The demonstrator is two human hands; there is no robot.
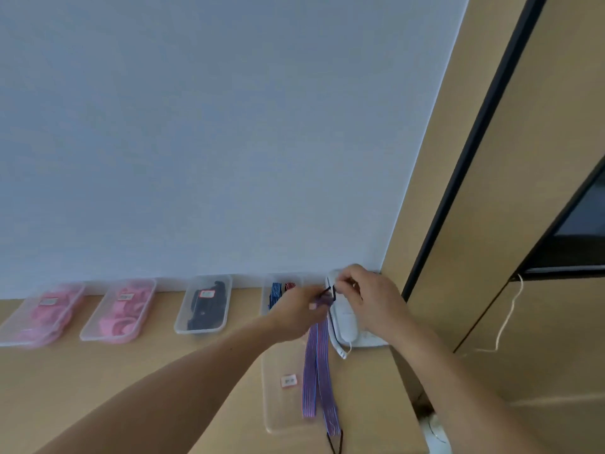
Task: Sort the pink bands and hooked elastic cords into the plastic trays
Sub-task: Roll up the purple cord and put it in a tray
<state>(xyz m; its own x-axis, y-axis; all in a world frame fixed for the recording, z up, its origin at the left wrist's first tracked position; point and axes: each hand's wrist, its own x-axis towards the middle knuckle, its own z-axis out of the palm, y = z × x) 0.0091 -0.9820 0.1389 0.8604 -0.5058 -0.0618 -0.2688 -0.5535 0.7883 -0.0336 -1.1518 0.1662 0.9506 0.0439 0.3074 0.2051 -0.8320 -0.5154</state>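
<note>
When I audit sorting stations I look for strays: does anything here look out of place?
One clear tray lies apart from the row of trays by the wall, nearer the table's front edge, beneath the hanging purple striped cord. A white telephone, no sorting item, ends the row on the right.

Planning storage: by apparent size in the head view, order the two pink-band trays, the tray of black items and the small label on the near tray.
1. Left pink-band tray and second pink-band tray: alike, left one cropped, unranked.
2. Tray of black items.
3. Label, smallest despite being nearest.
</note>
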